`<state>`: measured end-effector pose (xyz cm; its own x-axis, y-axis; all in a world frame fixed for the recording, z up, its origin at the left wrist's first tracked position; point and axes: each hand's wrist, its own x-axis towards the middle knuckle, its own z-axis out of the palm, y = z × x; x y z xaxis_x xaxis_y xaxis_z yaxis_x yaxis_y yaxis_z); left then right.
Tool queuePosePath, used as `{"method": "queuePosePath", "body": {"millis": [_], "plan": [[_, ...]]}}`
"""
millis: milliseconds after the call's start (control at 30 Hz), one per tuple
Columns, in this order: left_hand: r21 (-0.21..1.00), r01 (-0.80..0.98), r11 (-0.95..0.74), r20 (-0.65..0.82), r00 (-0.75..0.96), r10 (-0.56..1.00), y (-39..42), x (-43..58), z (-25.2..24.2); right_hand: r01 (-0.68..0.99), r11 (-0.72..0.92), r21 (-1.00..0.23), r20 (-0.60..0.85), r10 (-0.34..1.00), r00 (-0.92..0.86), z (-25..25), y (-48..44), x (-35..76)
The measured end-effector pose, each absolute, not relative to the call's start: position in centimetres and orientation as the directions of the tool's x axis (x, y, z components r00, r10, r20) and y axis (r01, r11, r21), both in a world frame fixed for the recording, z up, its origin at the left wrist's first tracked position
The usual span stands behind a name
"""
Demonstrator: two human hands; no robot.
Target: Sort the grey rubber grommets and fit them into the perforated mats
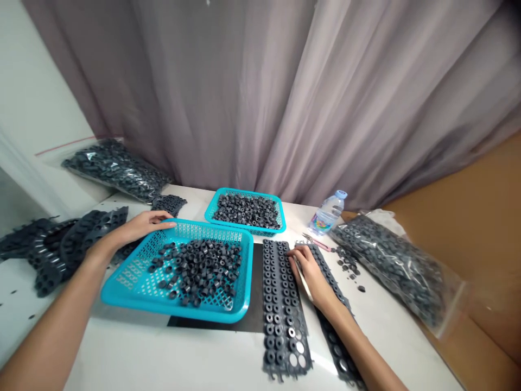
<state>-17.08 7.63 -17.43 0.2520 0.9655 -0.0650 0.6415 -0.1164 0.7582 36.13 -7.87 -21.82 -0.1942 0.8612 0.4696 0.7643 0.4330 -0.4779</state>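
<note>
My left hand point(148, 222) grips the far left rim of a turquoise plastic basket point(240, 316), which holds many small black ring-shaped rubber pieces point(207, 266). The basket looks tilted over a dark mat point(257, 304). My right hand point(308, 271) is closed around a slim white tool point(303, 279), whose exact kind I cannot make out. It rests at the right side of a black perforated rubber strip point(280, 304) set with rows of round pieces. Several holes at the strip's near right end show white through. A second black strip point(331, 282) lies partly under my right forearm.
Another turquoise basket point(284, 220) of black pieces stands behind. To the right are a water bottle point(328, 213), pink-handled snippers point(319, 243), loose black bits point(348, 263) and a filled plastic bag point(394, 266). Rubber sheets point(77, 244) and another filled bag point(118, 168) occupy the left.
</note>
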Motion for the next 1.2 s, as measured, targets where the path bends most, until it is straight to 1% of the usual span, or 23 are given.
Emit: {"method": "queuePosePath", "body": {"millis": [100,200,367,433,500,567,633,700,733,833,867,933,1033,1133,1200], "plan": [[0.735,0.665,-0.134,-0.095,0.296,0.950,8.0,-17.4,-16.8,0.770,0.426,-0.476,0.464,0.865,-0.192,-21.7,-8.0,36.0],[0.696,0.697,-0.171,-0.089,0.321,0.943,8.3,-17.2,-15.8,0.770,0.423,-0.477,0.468,0.864,-0.185,-21.6,-7.9,36.0],[0.619,0.742,-0.256,0.028,0.305,0.952,8.9,-14.8,-13.5,0.766,0.423,-0.484,0.468,0.865,-0.182,-21.5,-7.9,35.9],[0.584,0.751,-0.310,0.089,0.320,0.943,8.2,-11.9,-11.9,0.765,0.423,-0.486,0.466,0.866,-0.183,-21.4,-7.9,35.9],[0.560,0.729,-0.394,0.151,0.378,0.913,5.8,-7.2,-9.9,0.764,0.422,-0.488,0.464,0.867,-0.183,-21.3,-8.0,35.9],[0.495,0.698,-0.517,0.227,0.471,0.853,1.6,-1.1,-8.1,0.762,0.422,-0.491,0.464,0.867,-0.182,-21.2,-8.0,35.9],[0.446,0.621,-0.644,0.298,0.576,0.762,-3.8,5.5,-7.5,0.758,0.425,-0.494,0.465,0.867,-0.182,-21.4,-7.9,35.9],[0.407,0.520,-0.751,0.337,0.679,0.652,-9.4,11.4,-8.6,0.754,0.425,-0.500,0.470,0.865,-0.176,-21.6,-7.9,35.9],[0.374,0.497,-0.783,0.345,0.709,0.614,-11.7,13.9,-9.7,0.753,0.423,-0.504,0.474,0.864,-0.169,-21.7,-7.8,35.9],[0.346,0.486,-0.803,0.367,0.718,0.592,-16.1,18.5,-14.5,0.747,0.419,-0.516,0.481,0.863,-0.152,-21.9,-7.7,36.0],[0.352,0.507,-0.787,0.365,0.699,0.614,-16.5,19.1,-16.0,0.746,0.418,-0.519,0.482,0.863,-0.148,-21.9,-7.7,36.0],[0.393,0.520,-0.758,0.362,0.671,0.648,-16.0,19.5,-18.3,0.744,0.416,-0.523,0.486,0.863,-0.141,-21.8,-7.7,36.2],[0.487,0.537,-0.688,0.400,0.564,0.723,-13.2,18.8,-20.1,0.746,0.412,-0.524,0.496,0.859,-0.127,-21.6,-7.7,36.6],[0.515,0.578,-0.633,0.400,0.491,0.774,-10.4,17.8,-20.7,0.753,0.403,-0.520,0.506,0.856,-0.109,-21.6,-7.7,37.1],[0.520,0.591,-0.617,0.398,0.473,0.787,-9.4,17.5,-21.1,0.763,0.392,-0.515,0.510,0.855,-0.096,-21.6,-7.7,37.2]]}}
